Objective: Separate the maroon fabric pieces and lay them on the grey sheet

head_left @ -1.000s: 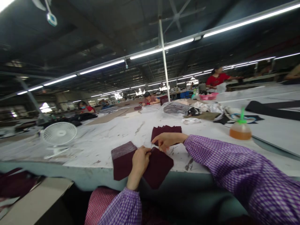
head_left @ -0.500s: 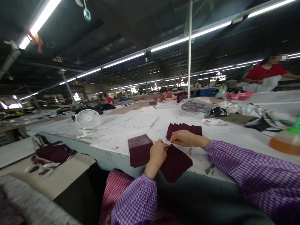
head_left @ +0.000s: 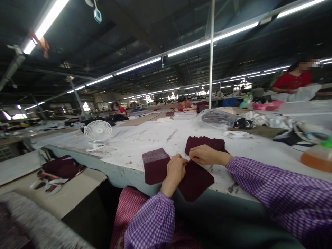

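Observation:
A dark maroon fabric piece (head_left: pixel 196 181) with cut corners hangs partly over the near edge of the white-covered table (head_left: pixel 129 145). My left hand (head_left: pixel 176 173) pinches its upper left edge. Fingers closed, my right hand (head_left: pixel 203 154) grips the top corner of the same piece, close to the left fingertips. Left of my left hand lies a stack of maroon pieces (head_left: pixel 156 167) with a greyish upper face. Behind my right hand sits another maroon pile (head_left: pixel 204 142) with a jagged, fanned edge, partly covered by that hand.
A small white fan (head_left: pixel 98 131) stands at the left. Clear plastic (head_left: pixel 218 117) and cloth scraps lie at the back right, near a container of orange liquid (head_left: pixel 315 161). A cardboard surface (head_left: pixel 77 190) holds maroon scraps at lower left. Other people work further back.
My right fingers have drawn closer together on the fabric corner. The view has shifted slightly. At the far right, the person in red has moved their arm in toward the white material.

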A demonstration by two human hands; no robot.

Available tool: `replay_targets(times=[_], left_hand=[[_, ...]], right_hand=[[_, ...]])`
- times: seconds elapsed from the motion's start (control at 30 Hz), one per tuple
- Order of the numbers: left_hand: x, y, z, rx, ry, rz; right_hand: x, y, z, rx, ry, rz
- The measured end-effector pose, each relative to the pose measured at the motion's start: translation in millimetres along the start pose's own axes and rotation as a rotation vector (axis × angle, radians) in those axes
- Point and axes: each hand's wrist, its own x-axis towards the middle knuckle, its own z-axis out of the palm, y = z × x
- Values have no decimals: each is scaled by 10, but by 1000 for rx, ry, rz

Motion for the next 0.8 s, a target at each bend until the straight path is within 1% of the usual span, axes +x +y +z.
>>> replay_targets(times=[0.1, 0.2, 0.33, 0.4, 0.47, 0.53, 0.63, 0.7, 0.8], left_hand=[[14, 7, -12, -6, -14, -9], [27, 11, -19, 11, -26, 6], [26, 23, -8, 79, -31, 65], [22, 34, -3, 103, -30, 80], [18, 46, -2, 116, -36, 82], [12, 54, -4, 119, -39, 79], [2, 58, -8, 115, -38, 72], [-3, 57, -11, 118, -35, 75], [-6, 57, -12, 130, -31, 83]], right_hand=[[4, -30, -10, -134, -1, -62], [9, -28, 26, -250, -26, -107], [-21, 50, 139, -297, -20, -177], [-52, 108, 174, -288, -6, -186], [-81, 149, 163, -266, -14, -162], [-96, 144, 105, -208, -6, -117], [-88, 37, -12, -15, 54, -52], [-74, -57, -61, 114, 67, -48], [-71, -138, -60, 187, 56, -56]])
